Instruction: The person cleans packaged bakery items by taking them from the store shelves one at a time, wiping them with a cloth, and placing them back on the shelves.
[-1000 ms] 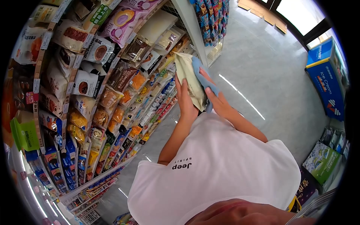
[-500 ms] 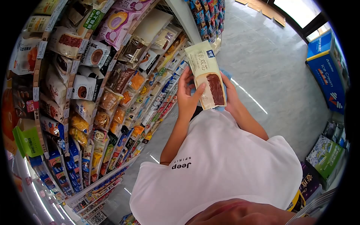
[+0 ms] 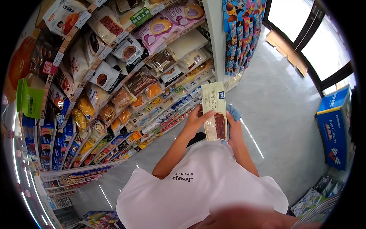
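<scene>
In front of my chest is a packaged bread [image 3: 214,105], a long cream-coloured packet with a blue label corner and a chocolate-brown filled slice on its front. My left hand [image 3: 196,119] grips its left edge, thumb across the front and fingers behind. My right hand [image 3: 235,131] is at the packet's right edge with a blue cloth [image 3: 233,113] bunched in it. Part of the cloth and some right fingers are hidden behind the packet.
On my left stands a tall shelf [image 3: 114,95] of packed breads and snacks. A rack of hanging snack packets [image 3: 240,45] is at its far end. A blue ice cream box [image 3: 333,129] stands on the right, near glass doors [image 3: 293,23].
My view has turned, so shelf and doors appear shifted. The packet is lower in view and more upright, still in my left hand. More of the blue cloth shows by my right hand.
</scene>
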`<state>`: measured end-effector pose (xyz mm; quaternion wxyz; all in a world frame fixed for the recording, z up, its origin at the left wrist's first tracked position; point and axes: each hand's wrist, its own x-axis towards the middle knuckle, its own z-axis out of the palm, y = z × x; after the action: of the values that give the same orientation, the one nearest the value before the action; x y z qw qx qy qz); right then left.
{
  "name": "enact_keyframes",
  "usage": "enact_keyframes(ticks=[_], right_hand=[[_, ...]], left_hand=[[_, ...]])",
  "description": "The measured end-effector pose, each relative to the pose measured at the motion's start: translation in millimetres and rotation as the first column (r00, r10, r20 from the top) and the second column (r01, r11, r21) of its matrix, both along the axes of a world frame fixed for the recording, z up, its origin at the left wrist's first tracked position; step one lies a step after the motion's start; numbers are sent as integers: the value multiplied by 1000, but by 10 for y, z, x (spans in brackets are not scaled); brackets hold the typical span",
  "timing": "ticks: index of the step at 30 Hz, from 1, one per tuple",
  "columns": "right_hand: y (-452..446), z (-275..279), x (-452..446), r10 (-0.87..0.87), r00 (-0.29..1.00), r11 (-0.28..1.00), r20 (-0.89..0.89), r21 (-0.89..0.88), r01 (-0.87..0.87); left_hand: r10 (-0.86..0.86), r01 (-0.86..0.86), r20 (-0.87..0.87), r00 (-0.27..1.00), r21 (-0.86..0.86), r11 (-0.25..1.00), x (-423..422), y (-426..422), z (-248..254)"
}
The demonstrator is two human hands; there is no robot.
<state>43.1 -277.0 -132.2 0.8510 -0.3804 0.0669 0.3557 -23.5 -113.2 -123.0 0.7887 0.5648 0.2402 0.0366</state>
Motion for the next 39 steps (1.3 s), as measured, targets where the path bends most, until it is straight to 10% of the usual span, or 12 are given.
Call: enact_keyframes(ticks=[7,16,22,30,39], right_hand=[[-103,-53,185,-94,988,994,-121,49,101],[-274,-248,365,-121,981,991,-151,40,128],[-359,-359,360,-113,979,991,-171,51,123],[-430,-281,331,-96,968,975,-234,175,139],[-536,-246,305,-151,955,961,-256,188,202]], left_hand=[[272,-257,125,954,-125,958,46,452,291],[442,-523,435,784,79,849,343,1287,2103],[139,-321,507,851,292,901,558,2054,2771],[242,-412,347,906,598,687,1166,2015,3279],[79,-254,450,889,345,904,1650,2844,3132]])
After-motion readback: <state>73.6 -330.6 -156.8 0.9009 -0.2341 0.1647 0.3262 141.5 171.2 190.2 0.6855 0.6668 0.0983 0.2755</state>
